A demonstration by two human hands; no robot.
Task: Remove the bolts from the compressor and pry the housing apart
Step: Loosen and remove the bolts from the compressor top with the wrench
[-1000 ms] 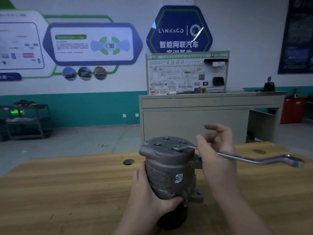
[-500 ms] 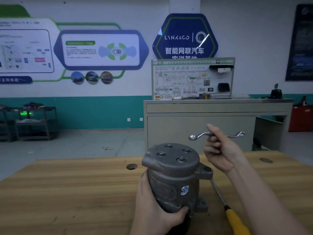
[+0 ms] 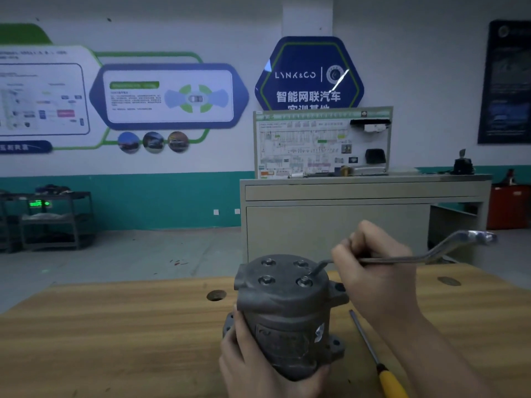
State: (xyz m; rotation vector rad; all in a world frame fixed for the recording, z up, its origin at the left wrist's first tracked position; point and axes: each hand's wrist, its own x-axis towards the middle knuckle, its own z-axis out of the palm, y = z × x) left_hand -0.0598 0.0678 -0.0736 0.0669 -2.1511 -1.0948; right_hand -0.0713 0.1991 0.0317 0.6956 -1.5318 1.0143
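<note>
The fingers (image 3: 362, 239) of the right hand (image 3: 376, 265) are curled round the shaft of a metal wrench (image 3: 402, 259), which is gripped near its lower end. The wrench's ring end is set down at the near right bolt (image 3: 304, 281) on the top face of the compressor (image 3: 287, 311), while its far end is raised to the right, above the worktop (image 3: 115, 340). The fingers of the left hand (image 3: 253, 363) are wrapped round the lower left side of the compressor, with the thumb pressed across its lower front, so the body is held upright. The compressor is stood on end near the middle of the wooden worktop, just right of a round hole (image 3: 216, 295) in the surface. Four bolts are seen seated in the compressor's top face. A screwdriver (image 3: 376, 360) with a yellow handle is laid on the worktop just right of the compressor, its tip pointed away from the person. Behind the worktop, a grey cabinet (image 3: 344, 219) with a wiring diagram board (image 3: 304, 145) on it is placed against the wall.
</note>
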